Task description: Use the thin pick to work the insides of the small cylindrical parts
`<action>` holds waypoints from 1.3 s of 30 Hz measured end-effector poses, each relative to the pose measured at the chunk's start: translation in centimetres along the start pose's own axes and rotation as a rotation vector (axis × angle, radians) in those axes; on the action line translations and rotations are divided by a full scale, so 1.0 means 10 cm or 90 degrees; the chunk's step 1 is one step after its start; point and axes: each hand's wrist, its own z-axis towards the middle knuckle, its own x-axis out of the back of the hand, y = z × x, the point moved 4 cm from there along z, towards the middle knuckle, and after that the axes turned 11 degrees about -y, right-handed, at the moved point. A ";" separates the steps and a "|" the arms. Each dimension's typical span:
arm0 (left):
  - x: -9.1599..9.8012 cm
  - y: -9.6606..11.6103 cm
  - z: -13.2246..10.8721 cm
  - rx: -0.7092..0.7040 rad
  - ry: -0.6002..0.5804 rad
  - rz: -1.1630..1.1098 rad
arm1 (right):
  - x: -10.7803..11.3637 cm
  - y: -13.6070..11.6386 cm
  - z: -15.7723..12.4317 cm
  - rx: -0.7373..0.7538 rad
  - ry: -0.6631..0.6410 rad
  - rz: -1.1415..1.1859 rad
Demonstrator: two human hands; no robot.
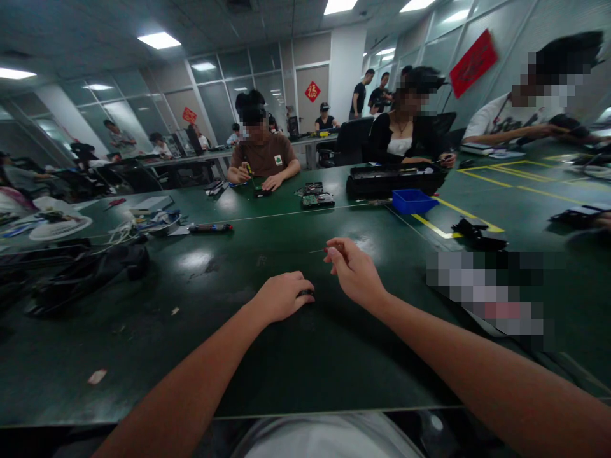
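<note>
Your right grip [353,270] pinches a thin tool [326,250], its long axis crosswise, tip pointing left; your nearby left grip [286,296] half-curls, its hold unclear.

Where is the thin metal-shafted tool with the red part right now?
In the head view, the tool is just right of centre, held in the right hand over the green tabletop, farther out than the left hand.
</note>
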 end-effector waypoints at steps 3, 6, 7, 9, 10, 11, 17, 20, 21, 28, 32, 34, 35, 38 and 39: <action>0.02 -0.06 0.01 0.008 0.037 -0.074 | -0.01 0.01 0.00 0.000 0.004 0.004; 0.08 -0.17 -0.02 0.029 0.103 -0.208 | 0.00 0.01 0.00 0.001 -0.004 0.006; 0.11 -0.22 -0.03 0.039 0.132 -0.253 | 0.00 0.01 0.00 0.003 -0.007 0.006; 0.17 -0.31 -0.08 0.066 0.193 -0.328 | 0.00 0.01 0.00 0.007 -0.011 0.005; 0.20 -0.35 -0.10 0.082 0.219 -0.361 | 0.00 0.01 0.00 0.006 -0.014 0.005; 0.23 -0.40 -0.12 0.097 0.243 -0.398 | 0.00 0.01 0.00 0.004 -0.016 0.005; 0.34 -0.73 -0.25 0.134 0.395 -0.739 | -0.01 0.00 -0.01 -0.001 -0.031 0.008; 0.33 -0.88 -0.30 0.183 0.437 -0.912 | -0.02 0.02 -0.01 -0.001 -0.035 0.011; 0.32 -0.92 -0.31 0.205 0.441 -0.970 | -0.03 0.03 -0.01 0.000 -0.034 0.011; 0.34 -1.08 -0.40 0.228 0.428 -1.133 | -0.02 0.03 0.00 0.008 -0.033 0.017; 0.47 -1.29 -0.63 0.225 0.475 -1.111 | -0.01 -0.01 0.00 -0.006 -0.040 0.009; 0.53 -1.42 -0.83 0.254 0.522 -1.098 | -0.02 -0.01 0.00 -0.008 -0.044 0.012; 0.55 -1.50 -0.95 0.274 0.549 -1.088 | -0.02 -0.01 0.00 -0.007 -0.045 0.014; 0.61 -1.70 -1.34 0.341 0.624 -1.040 | -0.04 0.01 0.00 -0.004 -0.052 0.018; 0.63 -1.76 -1.48 0.368 0.654 -1.013 | -0.04 0.02 0.00 -0.002 -0.054 0.018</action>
